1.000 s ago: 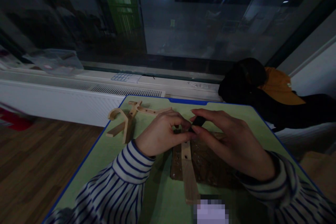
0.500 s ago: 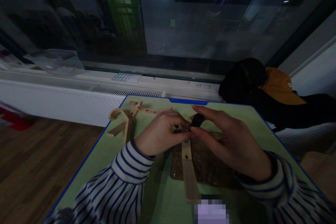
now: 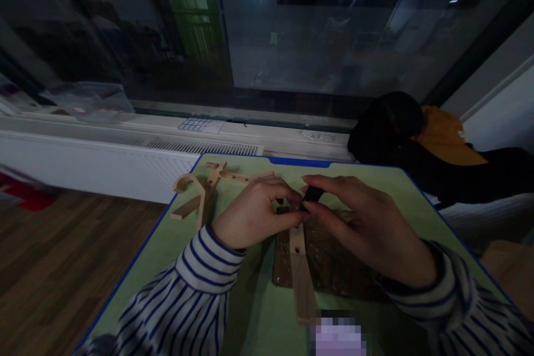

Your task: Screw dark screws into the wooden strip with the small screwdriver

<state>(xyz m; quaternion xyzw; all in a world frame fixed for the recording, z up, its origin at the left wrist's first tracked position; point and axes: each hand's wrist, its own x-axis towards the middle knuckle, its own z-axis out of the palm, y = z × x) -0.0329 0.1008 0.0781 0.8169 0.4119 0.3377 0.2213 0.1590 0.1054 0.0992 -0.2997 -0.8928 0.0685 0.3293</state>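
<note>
My left hand [image 3: 254,214] and my right hand [image 3: 362,228] meet over a green table [image 3: 167,256]. Thumb and forefinger of the right hand pinch a small black part [image 3: 312,194]. The left hand's fingers are curled and pinched at the top end of a pale wooden strip [image 3: 301,272] with holes, right beside the black part. The strip lies across a dark brown perforated board [image 3: 334,261] on the table. Both arms wear striped sleeves.
Pale curved wooden pieces [image 3: 200,192] lie at the table's far left corner. A white radiator [image 3: 104,156] runs under a dark window behind. A black bag and an orange cap [image 3: 442,139] sit to the right. A blurred patch [image 3: 336,336] covers the table's near edge.
Both hands stay together; the right hand's fingers have turned the black part slightly. The view has shifted a little.
</note>
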